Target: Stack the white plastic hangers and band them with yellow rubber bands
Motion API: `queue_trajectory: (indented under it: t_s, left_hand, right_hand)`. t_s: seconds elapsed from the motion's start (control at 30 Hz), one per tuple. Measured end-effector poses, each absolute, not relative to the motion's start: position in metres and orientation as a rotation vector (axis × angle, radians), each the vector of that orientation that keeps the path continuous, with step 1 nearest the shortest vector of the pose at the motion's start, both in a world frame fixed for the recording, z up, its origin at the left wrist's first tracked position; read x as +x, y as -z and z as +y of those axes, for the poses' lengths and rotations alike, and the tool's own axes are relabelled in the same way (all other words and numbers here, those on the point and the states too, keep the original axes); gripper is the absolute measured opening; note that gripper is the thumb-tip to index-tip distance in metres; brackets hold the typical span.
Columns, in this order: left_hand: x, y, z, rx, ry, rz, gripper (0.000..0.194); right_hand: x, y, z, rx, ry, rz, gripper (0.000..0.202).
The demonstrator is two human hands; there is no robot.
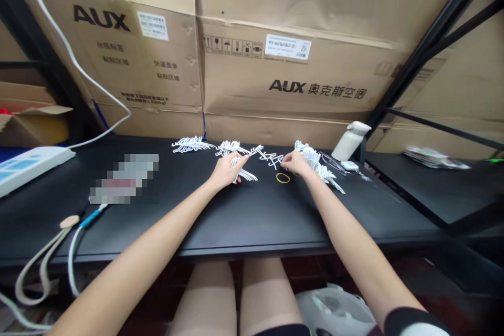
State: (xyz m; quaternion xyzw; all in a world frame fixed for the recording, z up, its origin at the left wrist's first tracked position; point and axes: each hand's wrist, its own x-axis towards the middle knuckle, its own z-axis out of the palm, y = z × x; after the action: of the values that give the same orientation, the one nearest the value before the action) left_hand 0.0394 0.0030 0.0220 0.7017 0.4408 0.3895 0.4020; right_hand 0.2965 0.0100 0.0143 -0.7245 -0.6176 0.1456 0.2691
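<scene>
White hooks (248, 174) protrude from the left grip (226, 170).

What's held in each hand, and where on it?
Left hand: white hook bunch, gripped behind its protruding ends. Right hand: at loose hooks; grip unclear.

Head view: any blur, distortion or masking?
Head view: the right shelf post leans outward, likely lens stretch; head view: a pixelated patch masks something on the table; head view: the white hooked pieces look soft, hard to count.
</scene>
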Motion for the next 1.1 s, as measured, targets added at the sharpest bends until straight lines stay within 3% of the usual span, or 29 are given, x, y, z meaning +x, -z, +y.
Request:
queue_trajectory:
  t_s: [0.2,0.33,0.53,1.1]
  left_hand:
    - [0.039,-0.021,0.004,1.792,-0.982,1.122,0.040]
    - [0.039,-0.019,0.006,1.803,-0.997,1.134,0.040]
    - [0.040,-0.019,0.006,1.803,-1.021,1.108,0.040]
    - [0.039,-0.022,0.004,1.804,-1.050,1.143,0.037]
  right_hand:
    - [0.301,-0.029,0.005,-2.080,-0.156,-1.675,0.013]
    - [0.291,-0.037,-0.003,-1.771,-0.283,-1.497,0.005]
    - [0.251,-0.038,-0.014,-1.169,-0.861,-1.740,0.025]
    - [0.237,-0.026,-0.013,-1.120,-0.999,-1.779,0.025]
